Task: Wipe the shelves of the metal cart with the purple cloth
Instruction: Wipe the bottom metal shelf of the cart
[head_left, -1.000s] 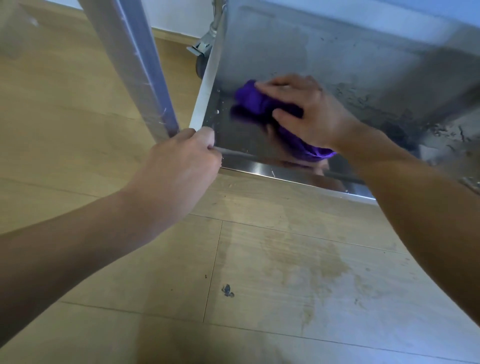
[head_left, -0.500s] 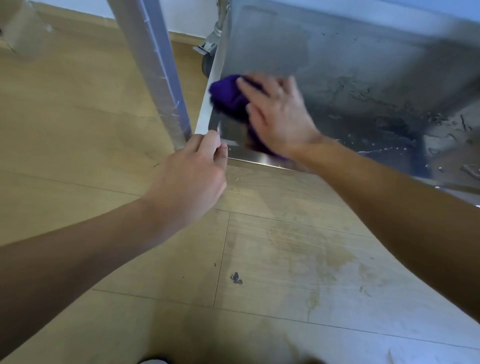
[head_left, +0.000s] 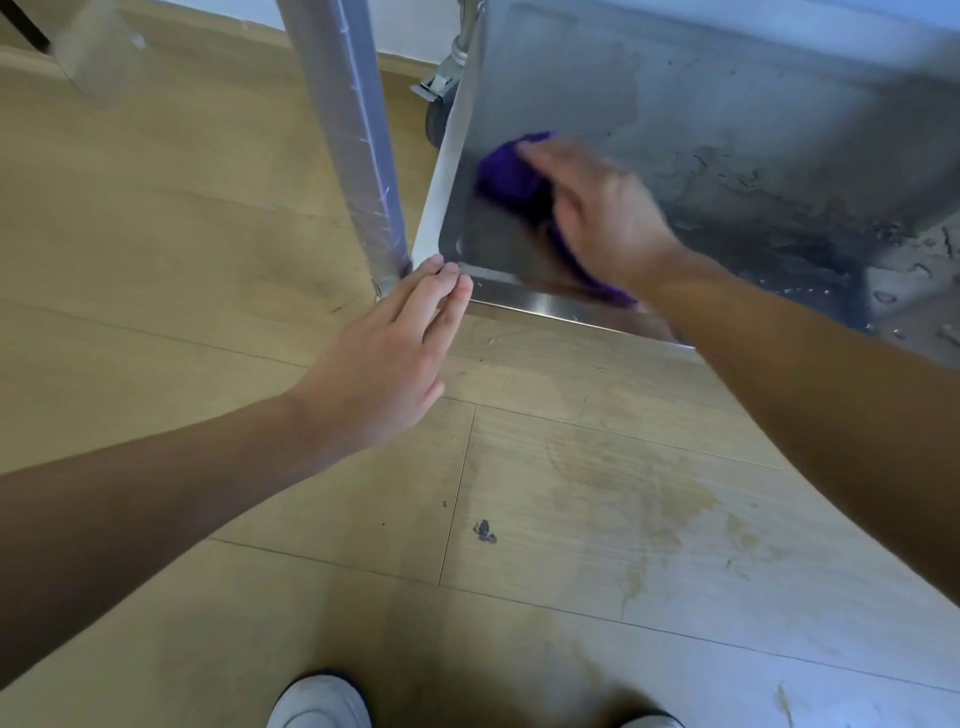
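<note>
I see my right hand pressed flat on the purple cloth, fingers spread over it, not curled around, pinning it to the bottom shelf of the metal cart, near the shelf's front left corner. My left hand is open, fingers straight and together, their tips touching the shelf's corner just beside the cart's upright post. The shelf's right part looks wet and streaked. A caster shows behind the post.
</note>
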